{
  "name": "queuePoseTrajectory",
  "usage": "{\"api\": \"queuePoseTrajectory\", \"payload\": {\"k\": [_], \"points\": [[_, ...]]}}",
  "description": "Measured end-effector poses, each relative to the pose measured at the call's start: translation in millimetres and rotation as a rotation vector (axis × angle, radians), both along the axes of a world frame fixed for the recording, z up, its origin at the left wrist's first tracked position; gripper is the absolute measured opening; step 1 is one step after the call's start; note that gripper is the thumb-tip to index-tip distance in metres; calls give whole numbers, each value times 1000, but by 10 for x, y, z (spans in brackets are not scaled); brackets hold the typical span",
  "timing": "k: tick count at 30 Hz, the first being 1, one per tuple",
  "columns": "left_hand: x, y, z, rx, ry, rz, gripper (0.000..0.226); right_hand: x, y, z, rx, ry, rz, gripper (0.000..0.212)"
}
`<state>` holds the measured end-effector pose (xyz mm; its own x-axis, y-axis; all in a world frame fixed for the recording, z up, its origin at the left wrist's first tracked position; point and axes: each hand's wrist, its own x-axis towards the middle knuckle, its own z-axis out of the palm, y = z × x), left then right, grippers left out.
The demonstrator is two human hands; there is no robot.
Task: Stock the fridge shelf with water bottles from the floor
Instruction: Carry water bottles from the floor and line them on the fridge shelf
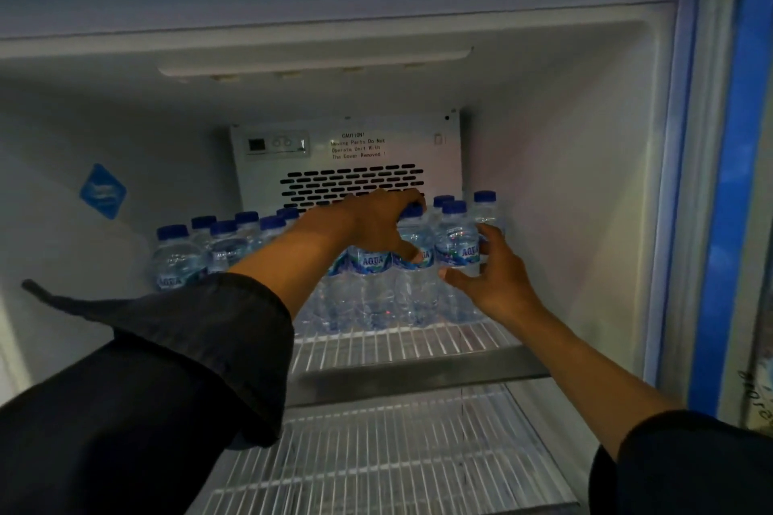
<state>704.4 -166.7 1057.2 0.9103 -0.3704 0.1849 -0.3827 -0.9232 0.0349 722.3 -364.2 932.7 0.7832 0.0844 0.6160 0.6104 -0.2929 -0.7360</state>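
Head view: our left hand (pixel 376 226) clasps one bottle (pixel 416 240) from above, our right hand (pixel 493 280) cups the next bottle (pixel 458 243); we should slide both back upright, snug against the row (pixel 485 211) beyond our knuckles.

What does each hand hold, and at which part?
The left hand grips one bottle around its top, near the cap; the right hand holds another bottle at its label.

Clear glossy plastic bottles (pixel 456 247) stand on a white coated wire shelf (pixel 401 343); sleeves (pixel 167 368) are matt dark cloth.
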Motion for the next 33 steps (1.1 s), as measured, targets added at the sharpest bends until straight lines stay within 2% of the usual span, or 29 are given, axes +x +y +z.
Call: {"api": "queuePoseTrajectory", "payload": {"k": [4, 9, 33], "points": [[-53, 5, -28, 45, -22, 10, 91, 19, -47, -36, -62, 71, -22, 60], [-95, -51, 0, 163, -66, 96, 91, 21, -43, -7, -75, 58, -53, 67], [-120, -104, -40, 195, -88, 164, 98, 21, -10, 16, -79, 78, -82, 69]]}}
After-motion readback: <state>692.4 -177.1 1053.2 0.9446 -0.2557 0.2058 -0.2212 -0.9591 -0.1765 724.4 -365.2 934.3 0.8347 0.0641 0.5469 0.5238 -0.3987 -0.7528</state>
